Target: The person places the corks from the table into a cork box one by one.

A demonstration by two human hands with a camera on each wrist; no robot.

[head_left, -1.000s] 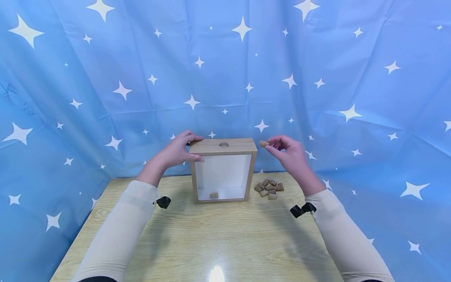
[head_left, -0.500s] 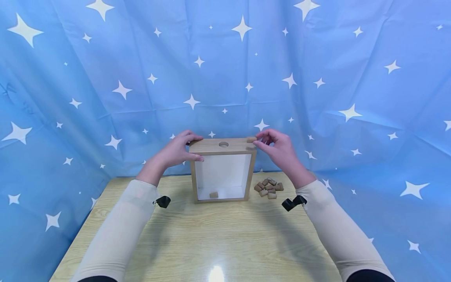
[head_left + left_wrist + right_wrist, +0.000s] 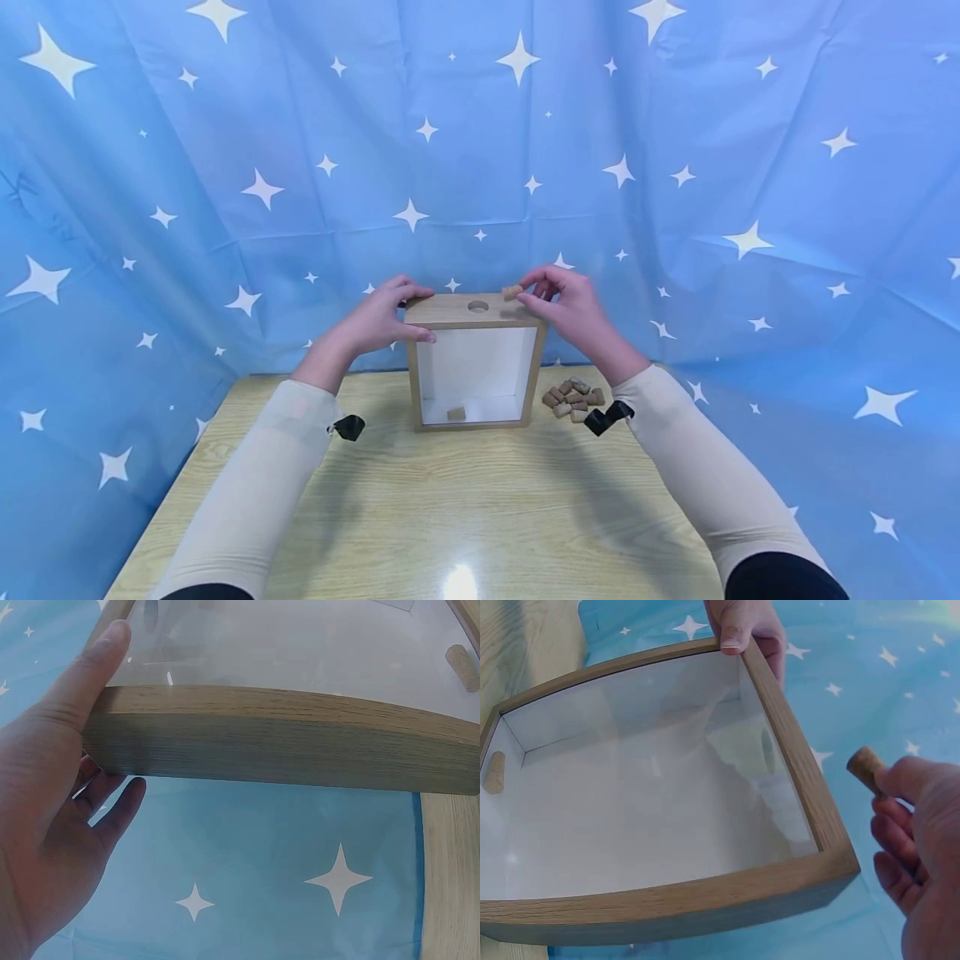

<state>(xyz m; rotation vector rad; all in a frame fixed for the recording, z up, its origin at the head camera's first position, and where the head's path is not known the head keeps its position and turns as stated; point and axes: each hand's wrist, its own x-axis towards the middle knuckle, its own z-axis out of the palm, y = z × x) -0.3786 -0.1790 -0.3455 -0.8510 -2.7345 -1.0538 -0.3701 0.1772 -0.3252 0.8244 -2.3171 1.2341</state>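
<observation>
A wooden box frame with a clear front and a round hole in its top stands upright on the table. My left hand grips its upper left corner, thumb on the front and fingers behind. Between thumb and fingers, my right hand pinches a cork just above the box's top, to the right of the hole. Inside the box, one cork lies on the floor; the right wrist view shows this inner cork too.
A small pile of several corks lies on the wooden table, right of the box. Behind the table hangs a blue curtain with white stars, close to the box's back.
My right hand has carried the pinched cork leftward, from beside the box to over its top near the hole. The left hand stays on the corner.
</observation>
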